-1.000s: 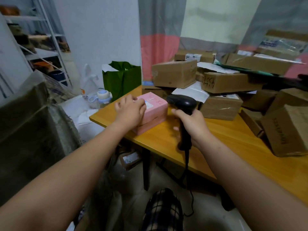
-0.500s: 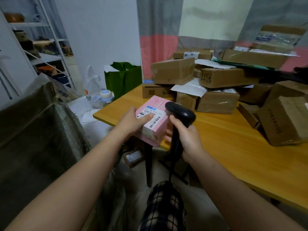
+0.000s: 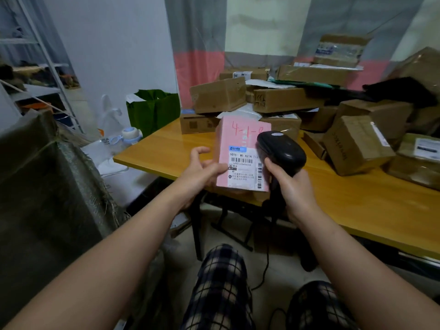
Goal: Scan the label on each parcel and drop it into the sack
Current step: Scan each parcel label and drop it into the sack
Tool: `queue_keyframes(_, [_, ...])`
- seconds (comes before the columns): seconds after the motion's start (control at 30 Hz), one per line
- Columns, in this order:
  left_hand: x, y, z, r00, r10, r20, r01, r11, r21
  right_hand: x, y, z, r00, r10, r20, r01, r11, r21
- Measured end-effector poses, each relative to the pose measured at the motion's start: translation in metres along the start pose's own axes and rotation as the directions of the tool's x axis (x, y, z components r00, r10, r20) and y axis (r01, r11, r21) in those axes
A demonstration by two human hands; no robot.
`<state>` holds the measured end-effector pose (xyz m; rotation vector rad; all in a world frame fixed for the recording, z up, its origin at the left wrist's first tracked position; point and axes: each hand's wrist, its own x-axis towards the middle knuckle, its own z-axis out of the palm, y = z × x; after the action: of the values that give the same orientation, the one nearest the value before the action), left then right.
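A pink parcel (image 3: 240,148) is held upright over the near edge of the wooden table (image 3: 357,206), its front turned toward the camera. Red handwritten figures are seen along its top, and a white label (image 3: 245,171) with barcodes covers its lower half. The parcel is gripped at its 9 o'clock edge by the left hand (image 3: 202,170): the thumb is laid on the front face, while one finger is curled clear of the box. A black scanner (image 3: 281,151) is gripped round its handle by the right hand (image 3: 294,186), at 3 o'clock of the parcel. The scanner's head overlaps the parcel's upper right corner; whether the two touch cannot be told. A black cable (image 3: 264,270) hangs from the handle toward the floor.

From 12 to 3 o'clock of the parcel, a pile of cardboard boxes (image 3: 285,100) is heaped on the table. A green bag (image 3: 152,110) stands at 10 o'clock, beyond the table's far corner. The grey woven sack (image 3: 47,186) is seen at 9 o'clock, well apart from the parcel. Checked trousers (image 3: 221,282) are seen at 6 o'clock.
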<state>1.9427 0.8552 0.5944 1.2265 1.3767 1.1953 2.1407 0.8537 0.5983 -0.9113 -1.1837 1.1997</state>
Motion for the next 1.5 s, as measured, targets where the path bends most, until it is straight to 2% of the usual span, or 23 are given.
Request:
queue_keyframes(0.1, [0.004,-0.002,0.004,0.995,0.087,-0.048,-0.083,0.994,0.074,-0.003,0.003,-0.017,0.980,-0.179,-0.089,0.143,0.939,-0.311])
queue_keyframes(0.17, [0.009,-0.010,0.007,0.994,0.102,-0.037,-0.097,0.988,0.122,-0.010,0.011,-0.026,0.975,-0.193,-0.112,0.140,0.921,-0.363])
queue_keyframes(0.3, [0.012,-0.017,0.015,0.992,0.121,-0.046,-0.114,0.983,0.144,-0.026,0.026,-0.033,0.987,-0.158,-0.032,0.123,0.868,-0.482])
queue_keyframes(0.57, [0.017,-0.018,0.019,0.985,0.157,-0.072,-0.144,0.977,0.160,-0.037,0.029,-0.038,0.995,-0.099,0.021,0.098,0.884,-0.457])
queue_keyframes(1.13, [0.022,-0.016,0.017,0.982,0.181,-0.060,-0.162,0.959,0.231,-0.040,0.019,-0.040,0.994,-0.092,0.053,0.106,0.875,-0.473])
queue_keyframes(1.37, [0.006,-0.021,0.011,0.975,0.198,-0.098,-0.184,0.974,0.135,-0.044,0.021,-0.029,0.992,-0.079,0.103,0.113,0.912,-0.395])
queue_keyframes(1.5, [-0.041,-0.045,-0.014,0.940,0.251,-0.230,-0.257,0.966,0.002,-0.053,0.028,0.001,0.974,-0.006,0.227,0.072,0.957,-0.282])
